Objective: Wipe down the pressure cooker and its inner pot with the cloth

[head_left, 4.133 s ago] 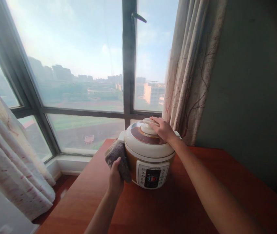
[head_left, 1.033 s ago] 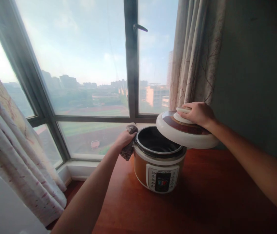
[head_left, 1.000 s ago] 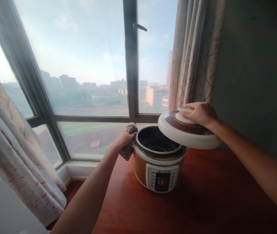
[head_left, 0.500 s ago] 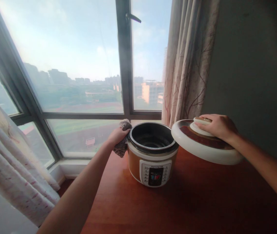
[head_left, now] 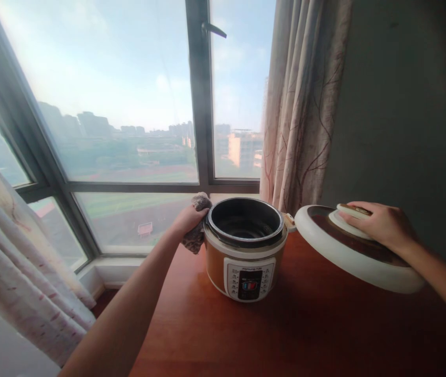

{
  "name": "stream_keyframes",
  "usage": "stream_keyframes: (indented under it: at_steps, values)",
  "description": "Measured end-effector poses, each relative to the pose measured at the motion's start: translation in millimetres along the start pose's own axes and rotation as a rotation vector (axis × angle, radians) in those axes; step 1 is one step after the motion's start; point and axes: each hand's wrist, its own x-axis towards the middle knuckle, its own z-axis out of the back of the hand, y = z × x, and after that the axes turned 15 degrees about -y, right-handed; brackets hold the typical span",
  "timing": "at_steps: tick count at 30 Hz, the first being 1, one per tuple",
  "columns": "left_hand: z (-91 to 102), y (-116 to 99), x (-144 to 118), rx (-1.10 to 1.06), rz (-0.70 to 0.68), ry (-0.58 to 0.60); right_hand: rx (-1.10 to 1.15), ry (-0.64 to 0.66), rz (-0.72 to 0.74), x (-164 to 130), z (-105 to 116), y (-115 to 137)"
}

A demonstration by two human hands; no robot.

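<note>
An electric pressure cooker (head_left: 217,264), brown and white with a front control panel, stands upright on the table with its dark inner pot (head_left: 242,220) uncovered. My left hand (head_left: 189,219) is closed round a bunched, patterned cloth (head_left: 194,240) at the cooker's left side; whether it also grips the side handle there is hidden. To the right, my right hand (head_left: 385,222) grips the knob of the round white and brown lid (head_left: 340,256). The lid is tilted and held in the air, apart from the pot. On the cooker's right side a pale handle (head_left: 289,222) shows.
The reddish-brown wooden table (head_left: 191,335) stretches under the cooker and to the right. Behind it rise a large window (head_left: 128,78) and a patterned curtain (head_left: 297,104). Another curtain (head_left: 18,272) hangs at the left, and a dark wall (head_left: 403,104) stands at the right.
My right hand has moved the lid right and downward, away from the cooker, and the right side handle now shows. My left hand and the cloth have stayed in place.
</note>
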Motion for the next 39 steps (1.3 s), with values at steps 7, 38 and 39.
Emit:
stream_keyframes:
  at_steps: [7, 38, 39]
  values:
    - [-0.3, 1, 1, 0.029, -0.035, 0.013, -0.001, 0.021, -0.068, -27, -12, -24]
    - [1.2, -2, -1, 0.038, -0.02, 0.009, 0.074, -0.012, 0.116, -167, -114, -61]
    - [1.1, -2, -1, 0.037, -0.02, 0.009, 0.071, -0.03, 0.126, -167, -116, -62]
